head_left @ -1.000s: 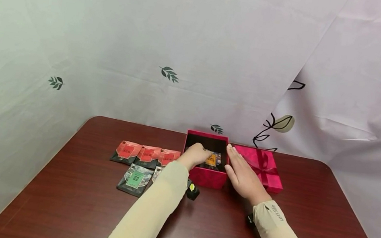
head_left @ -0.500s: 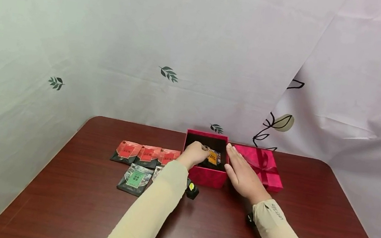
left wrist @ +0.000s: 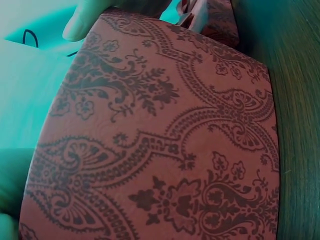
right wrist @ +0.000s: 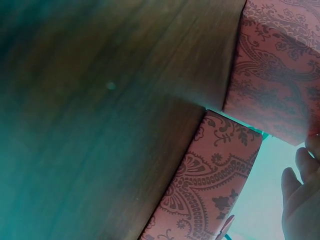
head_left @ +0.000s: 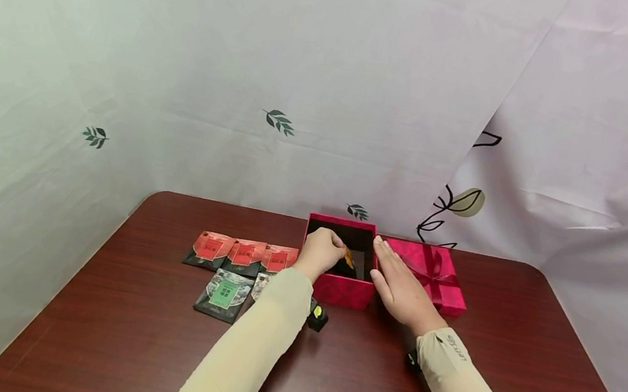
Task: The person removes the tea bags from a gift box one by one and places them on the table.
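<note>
In the head view my left hand (head_left: 322, 253) reaches into the red patterned gift box (head_left: 344, 292) and pinches a tea sachet (head_left: 348, 259) with an orange label, which stands tilted. My right hand (head_left: 404, 290) lies along the box's right side, its fingers straight and their tips at the rim. The box's front wall (left wrist: 160, 130) fills most of the left wrist view, with part of my left hand (left wrist: 10, 185) at the lower left edge. In the right wrist view, my right hand (right wrist: 302, 200) shows beside the box (right wrist: 275, 70).
The box lid (head_left: 440, 277) with a dark red ribbon bow lies right of the box. Left of it, three red sachets (head_left: 243, 256) form a row. A green-label sachet (head_left: 223, 296) lies nearer, beside another sachet partly hidden by the left sleeve. White printed cloth hangs behind the table (head_left: 92, 319).
The orange-label sachet, flatter in the box before, has been tilted up in my left hand, uncovering part of the box's floor. My right hand has stayed at the box's side.
</note>
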Motion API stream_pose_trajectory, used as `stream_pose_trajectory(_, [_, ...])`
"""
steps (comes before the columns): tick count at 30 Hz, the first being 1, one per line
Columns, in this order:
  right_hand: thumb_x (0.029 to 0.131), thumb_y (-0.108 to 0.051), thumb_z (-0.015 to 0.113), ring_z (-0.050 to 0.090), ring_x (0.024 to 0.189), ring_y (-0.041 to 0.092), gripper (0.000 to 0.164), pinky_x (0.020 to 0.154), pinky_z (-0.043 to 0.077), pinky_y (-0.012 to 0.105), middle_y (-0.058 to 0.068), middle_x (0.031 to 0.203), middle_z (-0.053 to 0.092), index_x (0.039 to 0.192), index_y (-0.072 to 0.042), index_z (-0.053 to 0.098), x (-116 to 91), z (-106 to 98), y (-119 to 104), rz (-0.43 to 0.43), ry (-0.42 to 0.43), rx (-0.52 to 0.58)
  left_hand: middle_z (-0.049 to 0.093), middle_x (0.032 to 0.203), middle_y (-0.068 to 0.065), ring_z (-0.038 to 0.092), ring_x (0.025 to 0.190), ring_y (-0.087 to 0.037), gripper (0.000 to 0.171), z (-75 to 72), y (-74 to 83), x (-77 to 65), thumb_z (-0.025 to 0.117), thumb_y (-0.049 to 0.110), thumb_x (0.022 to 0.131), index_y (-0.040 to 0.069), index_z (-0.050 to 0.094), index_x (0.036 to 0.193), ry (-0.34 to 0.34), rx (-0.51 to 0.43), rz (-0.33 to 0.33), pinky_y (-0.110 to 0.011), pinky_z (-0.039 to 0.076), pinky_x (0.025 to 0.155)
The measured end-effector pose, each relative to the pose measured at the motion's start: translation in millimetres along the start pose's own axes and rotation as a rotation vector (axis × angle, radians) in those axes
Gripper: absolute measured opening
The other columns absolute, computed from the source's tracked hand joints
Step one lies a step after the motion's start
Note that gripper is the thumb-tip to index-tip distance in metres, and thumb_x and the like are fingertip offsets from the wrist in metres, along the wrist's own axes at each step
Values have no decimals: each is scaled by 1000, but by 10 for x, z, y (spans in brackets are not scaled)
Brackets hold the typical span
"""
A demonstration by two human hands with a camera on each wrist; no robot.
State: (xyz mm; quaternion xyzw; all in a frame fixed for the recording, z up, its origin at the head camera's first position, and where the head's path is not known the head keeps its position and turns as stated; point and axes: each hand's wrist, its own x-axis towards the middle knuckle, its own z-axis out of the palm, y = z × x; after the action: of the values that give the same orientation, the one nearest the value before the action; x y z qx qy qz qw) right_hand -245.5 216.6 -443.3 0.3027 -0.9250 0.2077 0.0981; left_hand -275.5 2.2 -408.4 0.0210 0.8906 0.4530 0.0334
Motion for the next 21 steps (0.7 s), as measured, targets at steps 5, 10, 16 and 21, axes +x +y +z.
stream_pose_trajectory(5, [106,-24,51,24,150,42,64,116,27,60,16,166,24,159,1,25,2,-1,-7,3,1,-4,70,90,-7,63,81,-22,7,4,20,-28,73,10,92,7,70,87,73,1,18,-36,55,73])
stream_pose_trajectory(10, [104,-18,54,24,150,42,65,116,27,60,16,166,24,159,1,25,3,5,-10,6,2,-2,70,85,-6,63,78,-19,8,22,29,-37,74,10,92,8,67,89,118,-23,39,-33,54,70])
stream_pose_trajectory(16, [104,-17,54,25,150,42,65,116,27,60,16,166,24,159,2,25,5,10,-2,4,2,-2,71,85,-5,65,78,-18,12,34,23,-40,73,13,94,7,65,100,126,-66,32,-31,51,66])
stream_pose_trajectory(21, [103,-15,54,27,148,44,64,116,27,60,17,165,25,158,3,26,5,17,3,-11,17,-2,72,93,-6,67,85,-20,9,29,36,-55,66,11,97,6,69,104,133,-45,29,-35,56,73])
